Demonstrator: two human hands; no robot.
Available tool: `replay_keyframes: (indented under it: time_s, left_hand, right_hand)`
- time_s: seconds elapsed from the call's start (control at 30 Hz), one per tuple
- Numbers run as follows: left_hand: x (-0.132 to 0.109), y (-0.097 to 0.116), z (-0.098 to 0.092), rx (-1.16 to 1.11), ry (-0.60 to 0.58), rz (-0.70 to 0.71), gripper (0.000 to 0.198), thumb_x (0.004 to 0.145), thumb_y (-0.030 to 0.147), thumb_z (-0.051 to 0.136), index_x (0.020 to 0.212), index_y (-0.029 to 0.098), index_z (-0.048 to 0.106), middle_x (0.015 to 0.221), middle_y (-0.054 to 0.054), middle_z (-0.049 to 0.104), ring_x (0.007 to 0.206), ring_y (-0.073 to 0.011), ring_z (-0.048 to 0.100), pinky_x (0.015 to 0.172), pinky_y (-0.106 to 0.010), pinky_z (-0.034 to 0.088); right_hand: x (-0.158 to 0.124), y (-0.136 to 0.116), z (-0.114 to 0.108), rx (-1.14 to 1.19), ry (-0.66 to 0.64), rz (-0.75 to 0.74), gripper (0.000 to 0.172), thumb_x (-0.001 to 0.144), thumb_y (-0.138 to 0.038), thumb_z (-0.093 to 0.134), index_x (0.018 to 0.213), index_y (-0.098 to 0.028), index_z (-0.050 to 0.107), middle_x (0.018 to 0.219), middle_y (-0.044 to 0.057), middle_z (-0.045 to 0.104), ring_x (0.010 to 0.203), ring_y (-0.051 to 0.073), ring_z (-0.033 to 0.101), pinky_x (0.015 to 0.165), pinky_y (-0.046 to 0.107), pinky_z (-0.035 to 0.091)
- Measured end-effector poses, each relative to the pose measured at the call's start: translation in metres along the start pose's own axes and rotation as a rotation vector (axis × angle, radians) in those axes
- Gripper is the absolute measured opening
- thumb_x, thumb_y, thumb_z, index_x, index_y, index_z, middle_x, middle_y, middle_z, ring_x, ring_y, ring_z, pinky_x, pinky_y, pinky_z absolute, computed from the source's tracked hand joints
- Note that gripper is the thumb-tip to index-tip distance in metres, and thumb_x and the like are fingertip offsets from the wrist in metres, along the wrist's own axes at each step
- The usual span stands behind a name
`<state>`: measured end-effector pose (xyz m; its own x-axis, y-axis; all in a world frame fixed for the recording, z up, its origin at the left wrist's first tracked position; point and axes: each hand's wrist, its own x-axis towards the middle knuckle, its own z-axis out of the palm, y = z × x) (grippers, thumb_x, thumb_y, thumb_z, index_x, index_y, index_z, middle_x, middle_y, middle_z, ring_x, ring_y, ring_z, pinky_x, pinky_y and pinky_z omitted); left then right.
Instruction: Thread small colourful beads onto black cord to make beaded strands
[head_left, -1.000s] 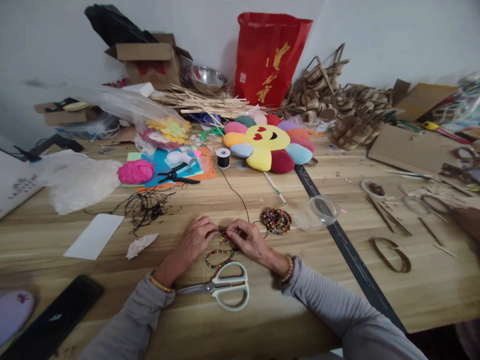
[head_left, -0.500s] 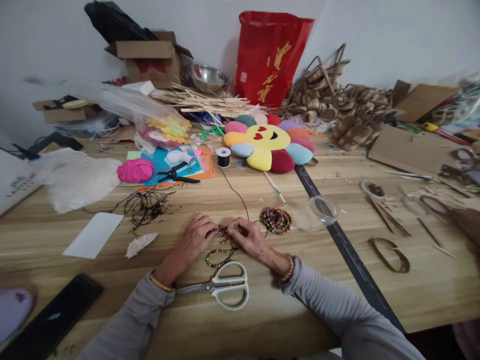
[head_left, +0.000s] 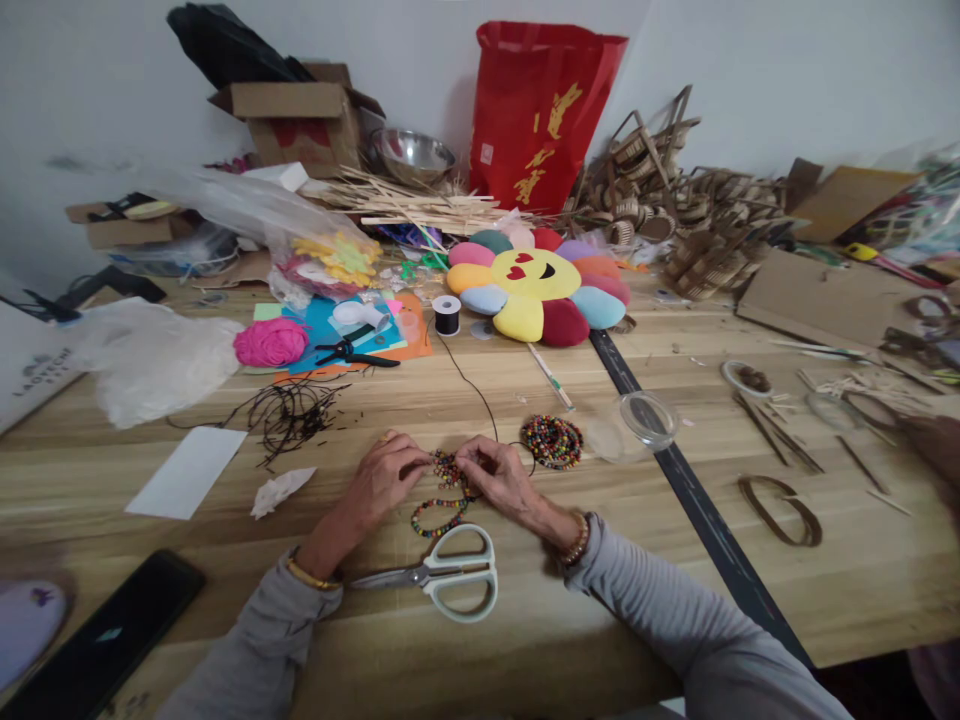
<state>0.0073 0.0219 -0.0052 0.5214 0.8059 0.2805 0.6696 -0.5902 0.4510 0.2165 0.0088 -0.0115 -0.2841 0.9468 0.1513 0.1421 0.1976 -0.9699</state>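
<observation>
Left grip (head_left: 386, 476) nudged leftward, right grip (head_left: 496, 476) angled inward, both pinched on beads (head_left: 448, 468)

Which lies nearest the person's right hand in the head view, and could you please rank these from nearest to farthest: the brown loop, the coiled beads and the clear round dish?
1. Coiled beads: close to the right hand, on its right.
2. Clear round dish: farther right, by the dark strip.
3. Brown loop: farthest right, beyond the strip.
</observation>
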Motion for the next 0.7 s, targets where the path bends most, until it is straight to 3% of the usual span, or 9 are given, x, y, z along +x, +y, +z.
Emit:
replay_keyframes:
  time_s: [0.7]
  left_hand:
    - [-0.0006, -0.0053, -0.0011, -0.022, 0.024, -0.076, 0.014, 0.086, 0.015, 0.057, 0.081, 0.017, 0.070, 0.078, -0.005, 0.067, 0.079, -0.0185, 0.057, 0.075, -0.031, 0.044]
  right_hand:
    - [0.0005, -0.0006, 0.0000, 0.018, -0.005, 0.011, 0.025, 0.084, -0.038, 0.056, 0.077, -0.014, 0.060, 0.064, 0.000, 0.055, 0.057, 0.010, 0.047, 0.052, 0.019, 0.038]
